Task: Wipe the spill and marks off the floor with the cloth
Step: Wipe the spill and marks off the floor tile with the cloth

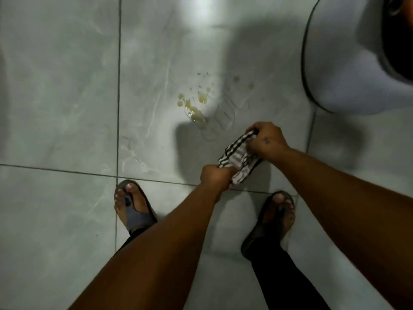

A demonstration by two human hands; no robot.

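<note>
Pale floor tiles (67,86) carried a yellowish spill (194,106); left hand (214,177) and right hand (267,140) clenched the striped cloth (234,156). Wiping outward might smear it wider.

The floor (67,97) is pale grey-green tile with faint white marbled veining, divided by thin dark grey grout lines. The spill (194,106) shows as yellowish, translucent blobs and droplets, with thin dark curved marks (225,113) and tiny dark specks beside it. The cloth (237,157) is striped black and white, the stripes running in bands across its folds. The flip-flops (134,211) look dark grey, perhaps brownish at the rim, though the light is dim. The trouser legs (274,271) are black. At the upper right a rounded object (339,63) is bluish-white with a dark edge line.
</note>
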